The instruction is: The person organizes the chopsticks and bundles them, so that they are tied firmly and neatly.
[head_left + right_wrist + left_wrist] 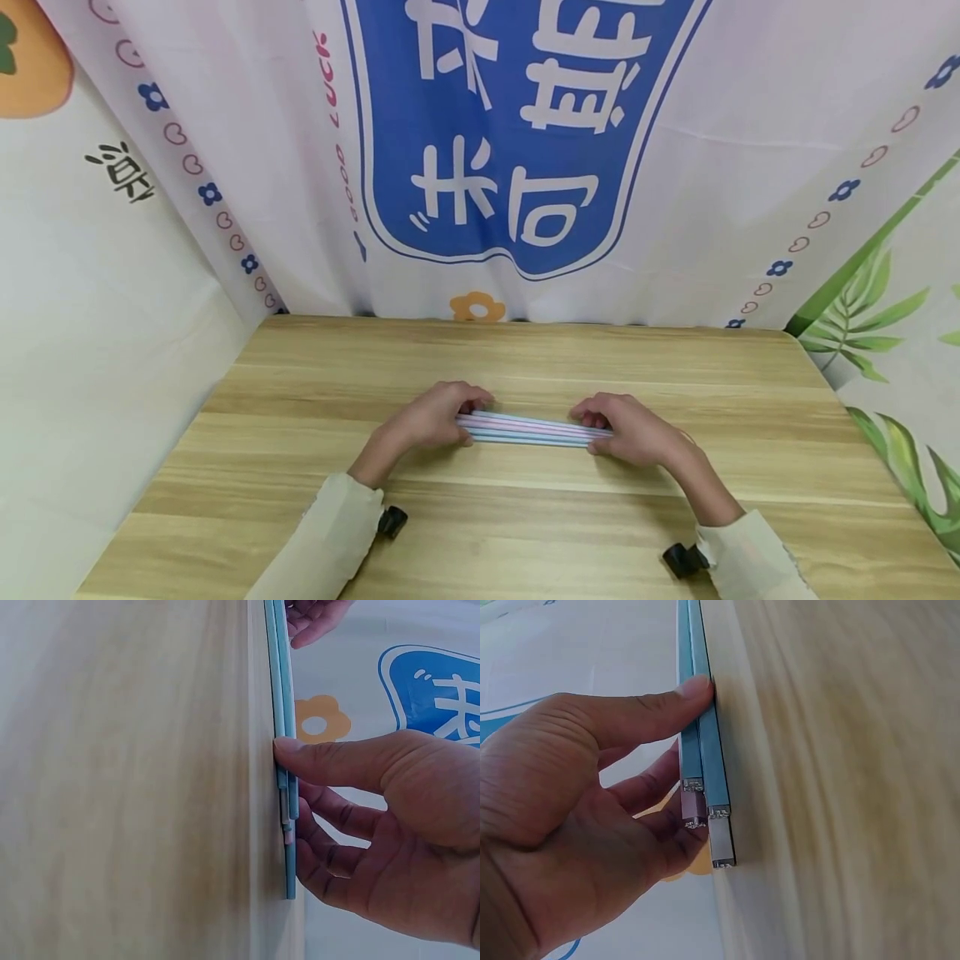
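A bundle of slim pastel chopsticks (532,428), blue, pink and whitish, lies side by side low over the wooden table, spanning both hands. Their square ends with silvery tips (718,812) show uneven in the left wrist view; at the other side, the thinner ends (291,881) are staggered too. My left hand (438,414) grips the left part, thumb on the near side and fingers on the far side. With thumb and curled fingers, my right hand (628,429) holds the right part. Whether the bundle touches the table is hard to tell.
The wood-grain table (487,517) extends around both hands. Behind its far edge hangs a printed white curtain (712,208) with a blue panel. Pale cloth (97,333) borders the left, and a leaf-patterned cloth (885,375) the right. Each sleeve carries a small black device (392,522).
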Action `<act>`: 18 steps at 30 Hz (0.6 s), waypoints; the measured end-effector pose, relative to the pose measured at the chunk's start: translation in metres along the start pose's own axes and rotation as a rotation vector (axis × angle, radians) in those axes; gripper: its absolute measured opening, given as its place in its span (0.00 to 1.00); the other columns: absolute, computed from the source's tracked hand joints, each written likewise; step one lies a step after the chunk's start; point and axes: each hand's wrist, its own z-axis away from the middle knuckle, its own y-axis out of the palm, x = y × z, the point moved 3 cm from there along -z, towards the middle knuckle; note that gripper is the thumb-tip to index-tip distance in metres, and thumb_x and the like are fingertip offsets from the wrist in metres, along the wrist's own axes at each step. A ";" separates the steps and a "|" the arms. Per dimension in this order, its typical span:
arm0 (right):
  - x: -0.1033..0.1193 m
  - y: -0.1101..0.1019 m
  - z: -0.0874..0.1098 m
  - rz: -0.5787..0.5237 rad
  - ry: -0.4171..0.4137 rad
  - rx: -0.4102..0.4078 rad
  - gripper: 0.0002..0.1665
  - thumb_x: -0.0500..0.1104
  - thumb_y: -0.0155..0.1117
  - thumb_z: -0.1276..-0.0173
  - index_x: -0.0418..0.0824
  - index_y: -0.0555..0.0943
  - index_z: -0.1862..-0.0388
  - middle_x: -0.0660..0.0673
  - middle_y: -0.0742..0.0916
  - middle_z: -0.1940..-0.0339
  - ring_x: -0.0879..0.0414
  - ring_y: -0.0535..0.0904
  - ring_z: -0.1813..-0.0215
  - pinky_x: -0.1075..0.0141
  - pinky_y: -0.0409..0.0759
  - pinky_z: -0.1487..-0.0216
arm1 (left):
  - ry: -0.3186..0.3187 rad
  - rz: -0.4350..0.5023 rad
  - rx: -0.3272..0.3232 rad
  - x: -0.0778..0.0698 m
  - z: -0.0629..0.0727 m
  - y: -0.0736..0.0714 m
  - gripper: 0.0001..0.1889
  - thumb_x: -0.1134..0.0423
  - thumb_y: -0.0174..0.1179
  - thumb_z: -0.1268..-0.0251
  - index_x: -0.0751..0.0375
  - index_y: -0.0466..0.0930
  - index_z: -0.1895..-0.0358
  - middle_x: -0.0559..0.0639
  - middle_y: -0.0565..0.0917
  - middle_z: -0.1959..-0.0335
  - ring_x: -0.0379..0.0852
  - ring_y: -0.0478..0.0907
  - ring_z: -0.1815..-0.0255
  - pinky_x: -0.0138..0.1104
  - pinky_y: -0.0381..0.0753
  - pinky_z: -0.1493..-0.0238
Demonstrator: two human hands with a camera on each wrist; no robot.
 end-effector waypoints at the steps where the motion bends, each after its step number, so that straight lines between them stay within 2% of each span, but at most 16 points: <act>1: 0.000 0.000 0.000 0.002 0.002 0.000 0.25 0.33 0.77 0.34 0.35 0.84 0.38 0.47 0.88 0.53 0.55 0.82 0.51 0.61 0.83 0.48 | 0.002 -0.003 0.003 0.000 0.000 0.000 0.30 0.74 0.79 0.43 0.59 0.85 0.35 0.49 0.87 0.51 0.44 0.79 0.53 0.42 0.84 0.45; 18: 0.003 0.000 -0.001 0.010 0.004 -0.012 0.24 0.31 0.77 0.35 0.36 0.85 0.40 0.48 0.89 0.55 0.56 0.84 0.52 0.60 0.84 0.49 | 0.019 -0.046 0.043 -0.002 0.002 0.000 0.27 0.73 0.79 0.42 0.59 0.88 0.37 0.50 0.86 0.46 0.44 0.78 0.50 0.43 0.83 0.43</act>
